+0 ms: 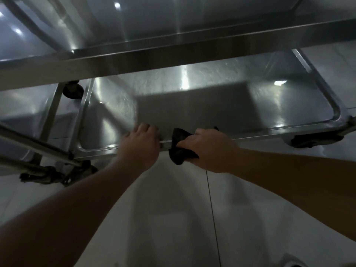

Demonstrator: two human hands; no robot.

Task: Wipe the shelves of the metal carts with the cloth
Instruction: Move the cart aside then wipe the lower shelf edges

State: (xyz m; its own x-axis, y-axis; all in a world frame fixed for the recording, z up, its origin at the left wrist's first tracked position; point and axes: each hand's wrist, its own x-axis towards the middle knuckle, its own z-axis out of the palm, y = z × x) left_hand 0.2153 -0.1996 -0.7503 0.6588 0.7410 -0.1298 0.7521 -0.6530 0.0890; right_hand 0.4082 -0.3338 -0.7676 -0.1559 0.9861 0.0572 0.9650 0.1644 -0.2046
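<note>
A pale tiled floor (173, 218) fills the lower half of the view, crossed by one thin dark grout line. Above it stands the metal cart (192, 53), seen from over its near side, and every place here is taken from that cart. Its upper shelf (154, 22) spans the top of the view, with a broad flat front rail. Beneath it lies the lower shelf (192, 105), a shallow steel tray with a raised rim and rounded corners, streaked with bright light reflections and a dark square shadow at its middle. A second cart (28, 112) stands just to the left of the first, only partly in view.

At the lower shelf's near right corner sits a black caster wheel (316, 140); another wheel (73, 90) shows behind the left upright.

The left hand (140, 143) rests on the lower shelf's near rim, its fingers curled over that edge. Just right of it, the right hand (210, 149) grips the dark cloth (180, 149), bunched in its fingers and draped over the same near rim, touching the metal.
</note>
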